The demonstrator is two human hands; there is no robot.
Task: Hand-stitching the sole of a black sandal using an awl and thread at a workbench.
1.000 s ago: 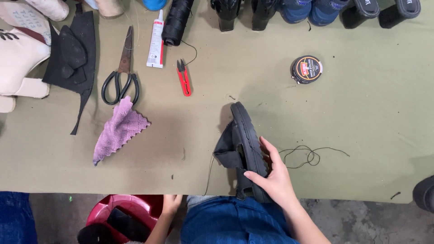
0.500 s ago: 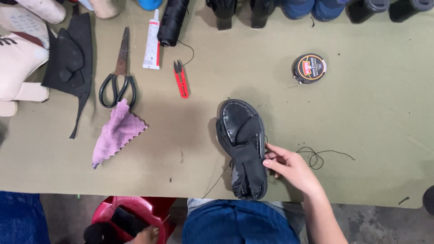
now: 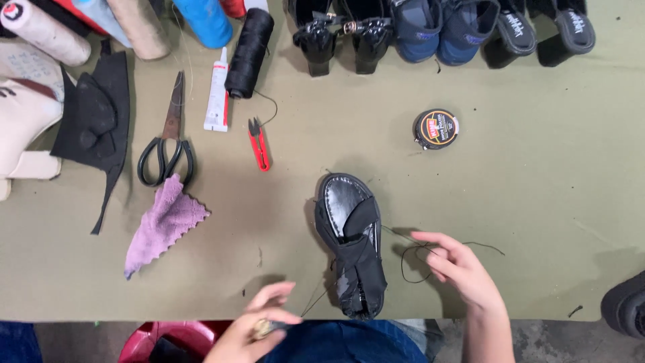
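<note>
**Black sandal flat on the desk, loose thread by the right hand**

Near the front edge of the olive-green cloth-covered desk [image 3: 537, 188] lies a glossy black sandal with crossed fabric straps [image 3: 352, 250], sole down, toe pointing away. Just right of it, the right hand [image 3: 459, 267] hovers with fingers loosely spread, holding nothing, over a thin black thread [image 3: 411, 259] looped on the desk. At the front edge, the left hand [image 3: 259, 328] is curled around a small brownish object, too blurred to identify. Farther back lie a lilac rag [image 3: 164, 224], black-handled scissors [image 3: 166, 148], red thread snips [image 3: 258, 142] and a round polish tin [image 3: 436, 128].
</note>
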